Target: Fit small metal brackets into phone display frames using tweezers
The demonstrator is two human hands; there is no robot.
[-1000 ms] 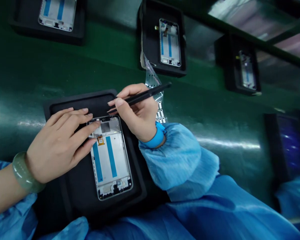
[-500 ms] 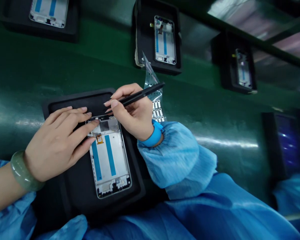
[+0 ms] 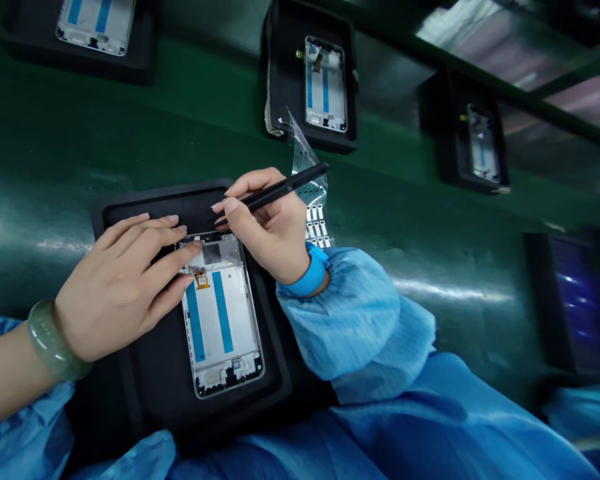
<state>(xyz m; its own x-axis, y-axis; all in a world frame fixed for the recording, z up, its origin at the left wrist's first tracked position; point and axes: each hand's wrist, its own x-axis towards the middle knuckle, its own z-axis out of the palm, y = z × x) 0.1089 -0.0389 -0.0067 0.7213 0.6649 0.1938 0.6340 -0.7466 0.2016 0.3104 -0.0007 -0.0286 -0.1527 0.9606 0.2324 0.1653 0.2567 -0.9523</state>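
A phone frame (image 3: pixel 240 313) with two blue strips and an orange flex connector (image 3: pixel 202 280) lies in a black tray (image 3: pixel 155 393) in front of me. My left hand (image 3: pixel 130 280) rests across its upper left edge, fingers stretched out, fingertips on the top part. In my right hand (image 3: pixel 270 227) are black tweezers (image 3: pixel 285 188), gripped between thumb and fingers. Their tips point at the top edge of the frame; whether they touch it I cannot tell. A clear sheet with small white parts (image 3: pixel 317 223) lies partly hidden behind my right hand.
Across the green table (image 3: pixel 220 133) stand more black trays with phone frames: one at the upper left (image 3: pixel 30 40), one at top centre (image 3: pixel 285 73) and one at the right (image 3: pixel 445 133). A dark tray with a bluish screen (image 3: pixel 575 293) and a blue sleeve (image 3: pixel 585 410) are at the far right.
The view has shifted slightly. Both hands, the tweezers and the phone frame keep nearly the same positions relative to each other.
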